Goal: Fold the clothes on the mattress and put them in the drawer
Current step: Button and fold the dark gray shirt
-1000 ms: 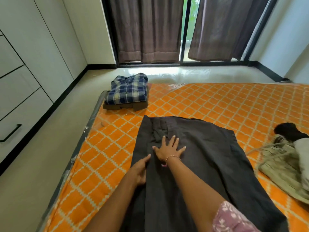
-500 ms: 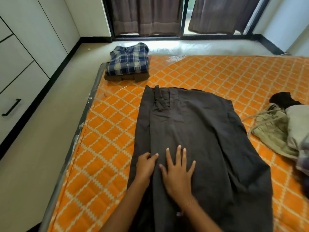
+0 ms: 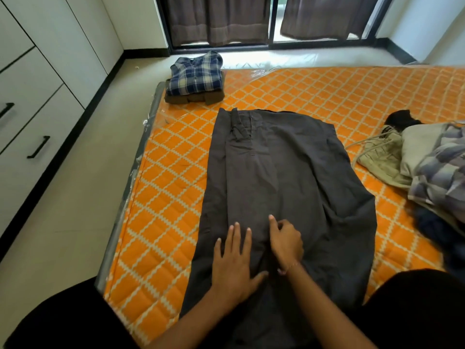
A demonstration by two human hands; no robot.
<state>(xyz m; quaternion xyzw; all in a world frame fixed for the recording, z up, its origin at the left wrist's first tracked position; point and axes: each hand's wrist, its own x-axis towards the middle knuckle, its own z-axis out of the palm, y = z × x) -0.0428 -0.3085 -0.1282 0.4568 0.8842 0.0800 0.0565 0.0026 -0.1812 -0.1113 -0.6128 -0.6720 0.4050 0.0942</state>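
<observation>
The dark grey garment [image 3: 281, 197] lies spread flat on the orange mattress [image 3: 171, 197], nearer to its left edge than to its right, with its long side running from the near edge toward the far edge. A strip of bare mattress shows between the garment and the left edge, and a wider bare area lies beyond the garment toward the far edge. At the far left corner sits a folded stack, a plaid shirt [image 3: 195, 74] on top of a brown folded piece [image 3: 193, 98]. Near the right edge lies a loose pile of unfolded clothes [image 3: 412, 159]; it is cut off by the frame, so I cannot tell how many pieces it has. Left of the mattress is bare floor [image 3: 63, 222], then white drawers [image 3: 32, 137] with black handles, all closed.

The near end of the garment is hidden under the arms. The left hand [image 3: 234, 263] lies flat on the cloth, fingers straight and spread, grasping nothing. The right hand [image 3: 285, 239] is just beside it, fingers curled on the cloth; whether it pinches a fold I cannot tell.
</observation>
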